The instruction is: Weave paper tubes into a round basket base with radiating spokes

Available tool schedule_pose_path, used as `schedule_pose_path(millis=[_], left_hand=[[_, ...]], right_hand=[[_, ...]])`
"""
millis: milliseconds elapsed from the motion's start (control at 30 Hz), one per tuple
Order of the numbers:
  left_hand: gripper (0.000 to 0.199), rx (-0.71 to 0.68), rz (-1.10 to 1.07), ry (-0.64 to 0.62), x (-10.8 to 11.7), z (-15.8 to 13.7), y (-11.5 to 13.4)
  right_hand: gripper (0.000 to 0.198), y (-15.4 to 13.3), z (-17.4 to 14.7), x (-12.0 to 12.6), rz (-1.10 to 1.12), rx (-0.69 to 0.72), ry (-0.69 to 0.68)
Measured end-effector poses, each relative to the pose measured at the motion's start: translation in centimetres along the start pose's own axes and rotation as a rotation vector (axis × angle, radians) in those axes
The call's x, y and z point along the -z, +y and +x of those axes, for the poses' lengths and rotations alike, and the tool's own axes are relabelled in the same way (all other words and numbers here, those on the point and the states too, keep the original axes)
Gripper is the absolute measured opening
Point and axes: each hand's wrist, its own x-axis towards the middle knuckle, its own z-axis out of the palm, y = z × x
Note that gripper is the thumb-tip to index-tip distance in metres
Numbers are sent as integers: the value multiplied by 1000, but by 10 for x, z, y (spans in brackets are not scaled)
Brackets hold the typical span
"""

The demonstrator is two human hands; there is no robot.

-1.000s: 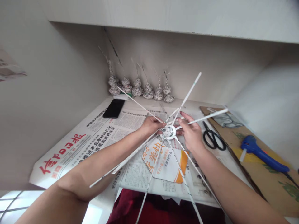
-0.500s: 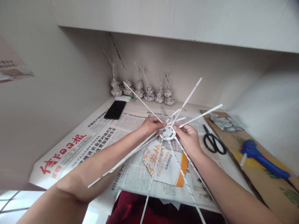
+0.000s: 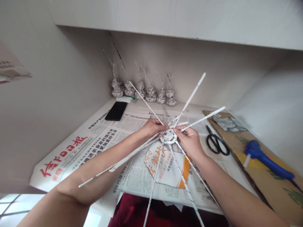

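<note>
Between my hands is a small round woven paper piece (image 3: pixel 169 136), with several long rolled paper strips fanning out from its rim. My left hand (image 3: pixel 155 127) pinches its upper left edge, thumb and fingers closed on the strips there. On the upper right edge my right hand (image 3: pixel 189 138) is closed, thumb pressed by the base of a strip. One white paper strip (image 3: pixel 192 96) points up and away; others run down toward my lap and left across my forearm. Fingertips are partly hidden behind the weave.
Newspaper (image 3: pixel 71 157) covers the table, with a printed card piece (image 3: pixel 165 168) under my hands. Several woven paper gourds (image 3: pixel 151 94) line the back wall near a black phone (image 3: pixel 116 111). Scissors (image 3: pixel 216 143) and a blue glue gun (image 3: pixel 267 162) on cardboard (image 3: pixel 265 189) lie right.
The woven piece has turned and tilted slightly between my hands, its strips shifting a little. My right hand has moved slightly left along the rim.
</note>
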Motion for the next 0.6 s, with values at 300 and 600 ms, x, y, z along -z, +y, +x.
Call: schedule_pose_path(millis=[300,600], left_hand=[[14,-41,59,-22,3,1,-3],[18,-125,-84,47,-4,2,-7]], right_hand=[[23,5,2,1,31,14,-47],[29,-4,0,-2,97,-39,-41]])
